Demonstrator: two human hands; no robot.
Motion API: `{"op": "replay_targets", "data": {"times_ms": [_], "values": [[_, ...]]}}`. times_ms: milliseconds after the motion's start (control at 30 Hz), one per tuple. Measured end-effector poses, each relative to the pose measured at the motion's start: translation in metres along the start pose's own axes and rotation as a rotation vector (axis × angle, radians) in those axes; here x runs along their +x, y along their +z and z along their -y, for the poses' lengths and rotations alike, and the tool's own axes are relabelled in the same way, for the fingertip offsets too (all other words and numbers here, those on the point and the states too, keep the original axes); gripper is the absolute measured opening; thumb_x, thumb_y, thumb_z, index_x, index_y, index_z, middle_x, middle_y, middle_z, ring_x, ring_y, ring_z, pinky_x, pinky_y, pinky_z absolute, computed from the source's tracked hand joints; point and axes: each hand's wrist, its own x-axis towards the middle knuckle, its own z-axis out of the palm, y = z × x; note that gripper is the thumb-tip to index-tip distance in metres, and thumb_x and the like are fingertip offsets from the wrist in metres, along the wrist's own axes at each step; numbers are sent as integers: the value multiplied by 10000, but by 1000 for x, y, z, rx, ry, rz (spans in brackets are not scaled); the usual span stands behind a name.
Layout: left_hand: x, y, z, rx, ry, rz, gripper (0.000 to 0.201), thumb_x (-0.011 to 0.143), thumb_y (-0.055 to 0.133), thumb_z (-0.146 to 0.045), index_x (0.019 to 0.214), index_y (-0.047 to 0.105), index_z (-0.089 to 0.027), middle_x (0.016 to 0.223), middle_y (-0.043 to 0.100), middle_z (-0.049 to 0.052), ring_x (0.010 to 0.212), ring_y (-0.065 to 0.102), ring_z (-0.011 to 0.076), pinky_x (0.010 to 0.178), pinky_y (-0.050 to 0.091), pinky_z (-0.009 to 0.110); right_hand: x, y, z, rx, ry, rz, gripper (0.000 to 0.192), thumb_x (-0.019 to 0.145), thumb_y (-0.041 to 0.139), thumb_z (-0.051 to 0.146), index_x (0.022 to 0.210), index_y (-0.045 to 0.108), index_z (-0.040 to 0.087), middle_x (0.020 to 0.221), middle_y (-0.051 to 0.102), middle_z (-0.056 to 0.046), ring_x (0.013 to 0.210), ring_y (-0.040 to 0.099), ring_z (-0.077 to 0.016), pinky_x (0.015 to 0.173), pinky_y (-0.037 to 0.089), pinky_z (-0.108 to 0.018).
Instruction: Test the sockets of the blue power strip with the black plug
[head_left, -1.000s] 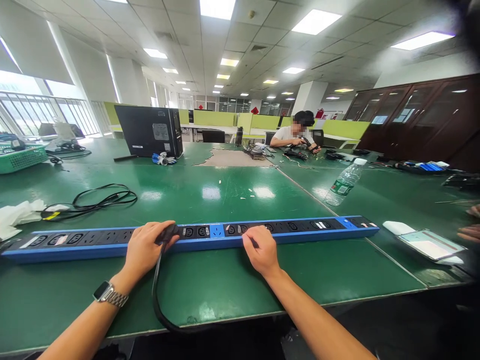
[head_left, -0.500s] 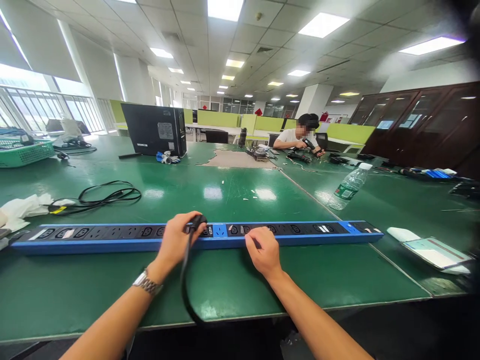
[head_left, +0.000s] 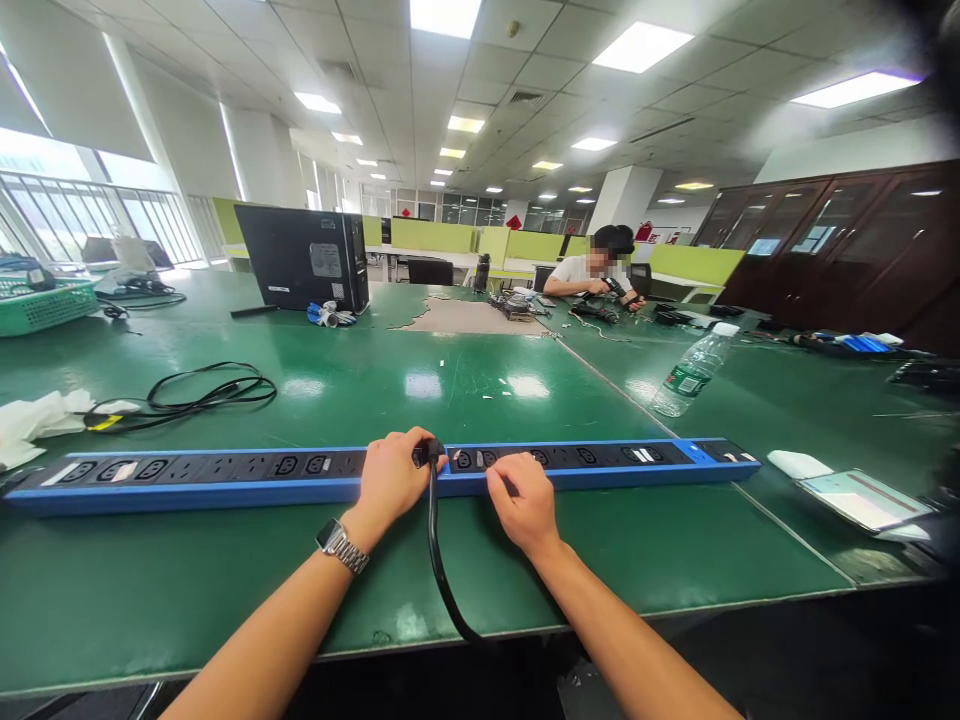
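while the left hand [head_left: 391, 474] pinches a black moulded plug [head_left: 429, 455] on its stiff rubber cord over the long, rigid blue-and-black power strip [head_left: 225, 478] lying along the green table [head_left: 450, 380], the right hand [head_left: 521, 503] presses the strip, fingers curled, likely steadying its heavy metal casing.

A power strip [head_left: 225, 478] lies across the table [head_left: 450, 570] before the person; a coiled cable [head_left: 202, 393] lies behind its left part, a water bottle [head_left: 690, 372] behind its right end, a computer tower [head_left: 304, 258] farther back
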Motion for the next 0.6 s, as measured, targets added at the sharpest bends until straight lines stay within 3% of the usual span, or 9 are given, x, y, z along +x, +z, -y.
{"op": "replay_targets", "data": {"times_ms": [167,600], "values": [[-10,6,-3,27,85,-42,153,840,634,-292,986,645,-250,953,707,40,937,635,242,841,455,392,-1,0,1,-23,-8,11,244,910,498,218,678,573,204,681,616,-17,685,523,-165,679,374,-322],[-18,14,6,-30,104,-97,286,845,592,-233,1130,616,-252,1064,704,36,1003,626,236,898,446,400,-3,1,-1,-9,-5,10,231,906,510,207,681,566,197,691,618,-18,692,514,-164,695,372,-317]]}}
